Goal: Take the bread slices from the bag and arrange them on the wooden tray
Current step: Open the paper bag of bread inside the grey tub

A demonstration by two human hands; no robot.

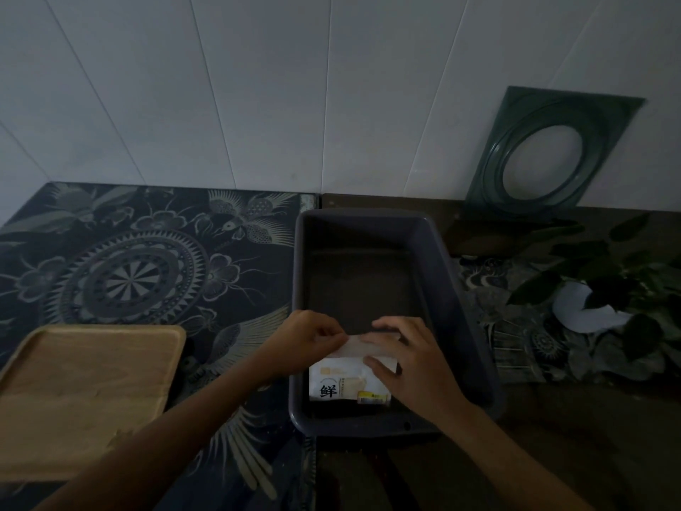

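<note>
From the head view, in dim light, a bread bag (348, 381) lies in the near end of a dark grey plastic bin (460, 289) on the desk (589, 429). The bag is white with a black printed character and a yellow label on its front. Both hands are on its upper edge. The left hand (306, 339) has its fingers (333, 331) pinched together on the top flap of the bag. The right hand (409, 359) lies over the right side of the bag, fingers bent and closed on the same flap, thumb pressed on the bag's front. The wooden tray (84, 392) sits to the left, well apart from the bin, on a dark patterned mat (147, 260). No bread slices lie on it. A leafy plant (608, 285) stands to the right, and a green framed piece (552, 153) leans on the white wall (258, 86).
</note>
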